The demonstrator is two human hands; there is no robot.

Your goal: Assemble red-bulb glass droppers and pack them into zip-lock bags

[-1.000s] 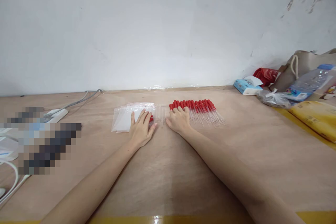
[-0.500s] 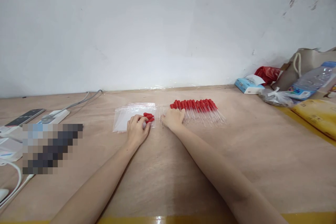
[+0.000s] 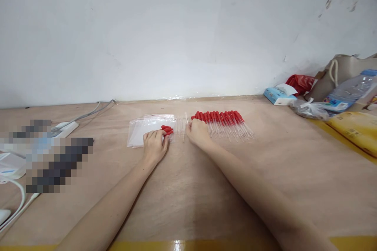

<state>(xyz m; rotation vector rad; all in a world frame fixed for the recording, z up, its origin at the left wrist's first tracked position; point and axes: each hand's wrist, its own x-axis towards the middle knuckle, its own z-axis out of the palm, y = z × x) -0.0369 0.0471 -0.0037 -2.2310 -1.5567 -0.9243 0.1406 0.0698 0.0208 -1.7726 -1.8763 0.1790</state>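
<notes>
Slim clear tube pinched in right hand, red bulbs by left hand, grip unclear

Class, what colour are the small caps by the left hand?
The caps are red, best seen in the head view.

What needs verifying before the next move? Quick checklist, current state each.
1. Right hand has a slim, clear, straight tube: ok, its upper end shows beyond the fingertips.
2. Left hand is at the loose, red, rounded bulbs: ok, fingers touch them.
3. One bulb firmly gripped: cannot tell, fingers hide it.
4. More loose clear tubes within reach: ok, lying between the hands.
5. Right hand visually clear of the row of red-bulbed clear droppers: not ok, it overlaps the near end.
</notes>
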